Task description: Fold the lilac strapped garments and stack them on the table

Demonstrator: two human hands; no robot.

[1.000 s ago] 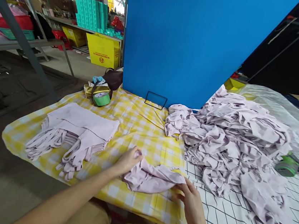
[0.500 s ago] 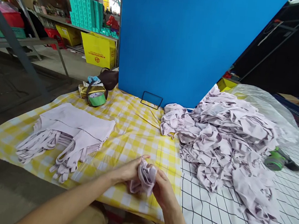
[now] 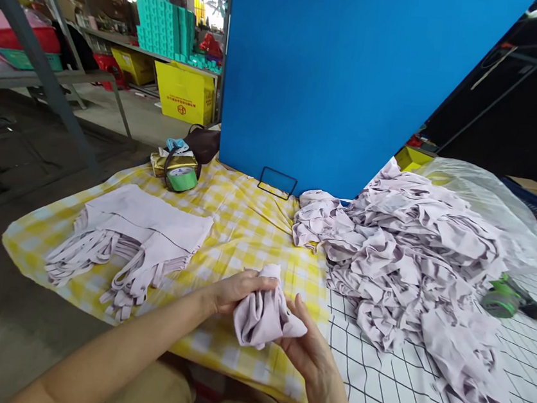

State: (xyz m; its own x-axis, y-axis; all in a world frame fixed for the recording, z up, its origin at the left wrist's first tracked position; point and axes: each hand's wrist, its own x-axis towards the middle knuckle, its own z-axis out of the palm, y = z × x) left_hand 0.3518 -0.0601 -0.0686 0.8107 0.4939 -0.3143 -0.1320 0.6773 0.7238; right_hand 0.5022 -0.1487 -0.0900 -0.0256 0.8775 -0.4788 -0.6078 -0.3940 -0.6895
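Note:
A bunched pale lilac cloth piece (image 3: 265, 317) is held between my two hands above the front of the yellow checked cloth (image 3: 241, 224). My left hand (image 3: 236, 291) is closed on its upper left side, the thumb lying across the folds. On the other side, my right hand (image 3: 308, 345) holds the lower right edge, with its thumb raised and its fingers partly hidden behind the cloth. To the left lies a neat flat stack of lilac strapped pieces (image 3: 145, 213), their straps hanging toward me. A large crumpled heap of the same lilac fabric (image 3: 404, 243) lies to the right.
A tall blue panel (image 3: 340, 87) stands at the back of the table, with a black wire frame (image 3: 277, 183) at its foot. Green tape (image 3: 182, 179) sits at the back left. A green and black tool (image 3: 502, 299) lies right of the heap, near clear plastic (image 3: 497, 195).
The cloth piece was gathered tightly between both hands; now it is more spread and raised slightly. My right fingers have loosened and opened out. The view has shifted slightly left.

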